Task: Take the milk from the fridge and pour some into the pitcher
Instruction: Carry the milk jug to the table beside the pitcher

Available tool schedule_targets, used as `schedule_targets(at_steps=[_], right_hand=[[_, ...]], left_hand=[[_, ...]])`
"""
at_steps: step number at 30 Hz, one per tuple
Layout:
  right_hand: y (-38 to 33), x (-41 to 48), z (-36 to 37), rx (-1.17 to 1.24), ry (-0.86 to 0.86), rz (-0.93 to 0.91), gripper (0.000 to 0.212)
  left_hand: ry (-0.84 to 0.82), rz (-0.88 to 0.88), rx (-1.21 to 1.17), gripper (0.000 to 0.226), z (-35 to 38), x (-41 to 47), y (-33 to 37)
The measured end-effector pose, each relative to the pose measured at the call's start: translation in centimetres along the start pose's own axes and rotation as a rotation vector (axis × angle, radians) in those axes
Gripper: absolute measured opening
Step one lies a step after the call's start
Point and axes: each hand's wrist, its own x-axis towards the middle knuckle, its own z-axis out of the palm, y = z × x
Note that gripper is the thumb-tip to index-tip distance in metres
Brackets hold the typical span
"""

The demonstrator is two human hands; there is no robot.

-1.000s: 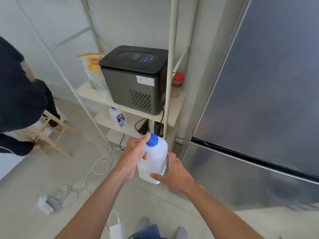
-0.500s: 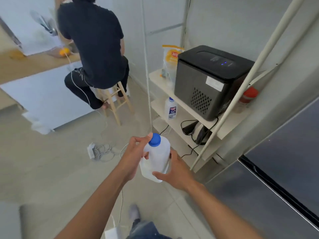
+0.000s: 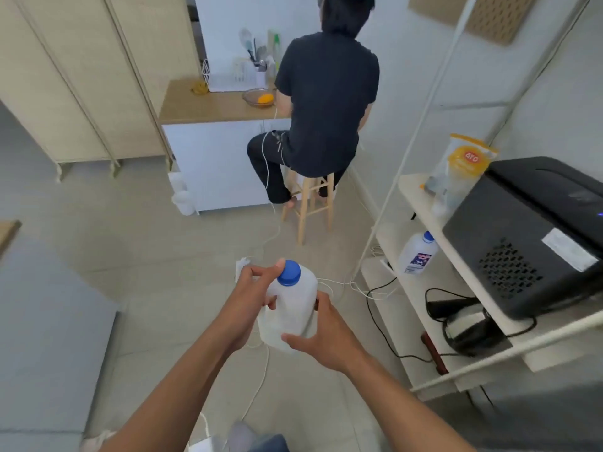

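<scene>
Over the floor, mid-frame: milk jug [image 3: 293, 308], blue cap [image 3: 288, 272], upright, held between both hands. Left hand [image 3: 253, 298] grips the handle side, thumb beside cap. Right hand [image 3: 321, 334] clasps the lower body. Right: shelf [image 3: 411, 190] bearing black machine [image 3: 535, 236]; small bottle [image 3: 417, 252] one level below.

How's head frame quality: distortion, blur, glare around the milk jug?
Head view: heavy wide-angle bending, and the white shelf post bows. The milk jug, left hand and right hand at centre are fairly sharp. The black ice maker at the right edge goes soft. Light is flat and diffuse with faint shadows and no glare on the jug.
</scene>
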Motion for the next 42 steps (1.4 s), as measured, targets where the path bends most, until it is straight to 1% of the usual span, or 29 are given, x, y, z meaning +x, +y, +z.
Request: schedule_targets(at_steps=[3, 8, 15, 21, 25, 28, 32, 36, 38, 40, 42], right_hand=[[-3.1, 3.0, 1.8, -0.020, -0.053, -0.042, 0.105], [-8.2, 7.3, 5.4, -0.047, -0.136, -0.118, 0.106], [-14.2, 12.3, 11.2, -0.093, -0.265, -0.199, 0.100], [-18.5, 14.6, 17.2, -0.139, -0.391, -0.284, 0.104], [-21.1, 15.8, 20.6, -0.185, -0.488, -0.352, 0.103], [-23.3, 16.7, 23.0, -0.222, -0.569, -0.404, 0.096], [-27.1, 17.8, 26.0, -0.256, -0.692, -0.490, 0.086], [-30.3, 19.8, 29.2, -0.304, -0.798, -0.581, 0.068], [-32.2, 21.1, 30.8, -0.336, -0.854, -0.631, 0.071], [-34.1, 22.4, 32.4, -0.357, -0.905, -0.683, 0.084], [-35.6, 23.6, 34.2, -0.377, -0.932, -0.729, 0.095]], left_hand=[[0.058, 0.008, -0.034, 0.066, -3.9, 1.0, 0.8], [0.158, -0.003, -0.093, 0.065, -10.4, 2.6, 1.4], [0.286, -0.003, -0.167, 0.059, -18.9, 3.1, 1.4], [0.445, -0.017, -0.223, 0.060, -25.5, 1.8, -0.1], [0.571, -0.035, -0.249, 0.065, -28.9, 0.3, -1.4], [0.668, -0.052, -0.253, 0.059, -30.9, -1.1, -1.9], [0.809, -0.070, -0.318, 0.059, -33.5, -2.3, -2.2], [0.925, -0.098, -0.393, 0.051, -36.1, -2.7, -1.9], [0.984, -0.096, -0.419, 0.056, -37.5, -2.7, -1.8], [1.039, -0.077, -0.442, 0.063, -38.9, -2.5, -1.7], [1.093, -0.064, -0.456, 0.058, -40.1, -2.5, -1.6]])
